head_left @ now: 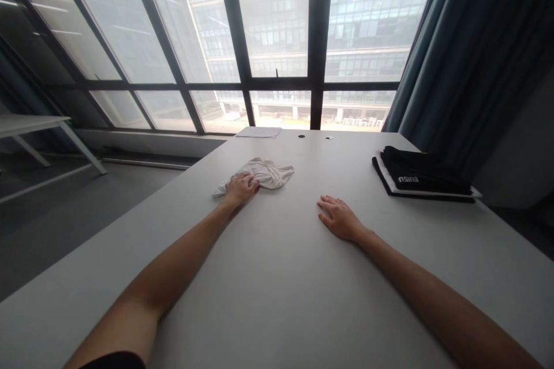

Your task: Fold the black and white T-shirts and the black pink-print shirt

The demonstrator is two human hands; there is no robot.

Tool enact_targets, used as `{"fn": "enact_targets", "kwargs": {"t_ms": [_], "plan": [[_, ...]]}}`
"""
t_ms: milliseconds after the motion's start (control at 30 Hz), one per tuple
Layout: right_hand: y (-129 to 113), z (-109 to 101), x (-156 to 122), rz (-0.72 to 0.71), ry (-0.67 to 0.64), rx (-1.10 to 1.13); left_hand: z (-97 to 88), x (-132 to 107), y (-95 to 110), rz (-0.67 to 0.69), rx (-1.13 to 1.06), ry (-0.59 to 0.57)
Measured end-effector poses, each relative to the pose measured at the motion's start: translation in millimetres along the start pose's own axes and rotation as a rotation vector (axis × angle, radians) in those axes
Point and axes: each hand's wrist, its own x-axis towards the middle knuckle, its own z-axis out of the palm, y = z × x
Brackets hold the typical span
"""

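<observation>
A crumpled white cloth point(272, 174) lies on the white table point(277, 277), left of the middle. My left hand point(242, 187) presses on its near side with the fingers curled into the fabric. Part of the cloth is covered by that hand. To the right, my right hand point(340, 218) rests palm down on the bare tabletop, fingers stretched out and holding nothing. A gap of tabletop separates it from the cloth.
On the right side sits a stack of folded black and white clothes point(424, 173). Papers point(258, 132) lie at the far edge, near two round holes in the tabletop. Beyond are windows, a blue curtain point(437, 57), and another white table point(34, 122) at left.
</observation>
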Motion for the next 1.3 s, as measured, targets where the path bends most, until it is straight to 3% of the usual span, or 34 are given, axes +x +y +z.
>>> {"fn": "enact_targets", "kwargs": {"t_ms": [200, 267, 333, 533, 900, 1300], "plan": [[0.8, -6.8, 3.2, -0.060, 0.422, 0.081, 16.7, -40.1, 79.8, 0.514, -0.173, -0.088], [-1.2, -9.7, 2.8, -0.131, 0.451, 0.063, 18.4, -51.3, 96.2, 0.690, -0.234, -0.119], [-3.7, -10.4, 1.7, -0.192, 0.405, 0.045, 18.4, -57.4, 103.6, 0.777, -0.261, -0.147], [-6.1, -5.9, -0.4, -0.207, 0.233, 0.045, 18.3, -56.5, 99.3, 0.752, -0.275, -0.144], [-9.1, -16.4, -1.1, -0.049, 0.246, -0.157, 11.5, -62.5, 105.6, 0.733, -0.250, -0.075], [-3.5, -18.2, 0.0, 0.028, 0.173, -0.254, 11.8, -58.4, 105.5, 0.702, -0.237, -0.100]]}}
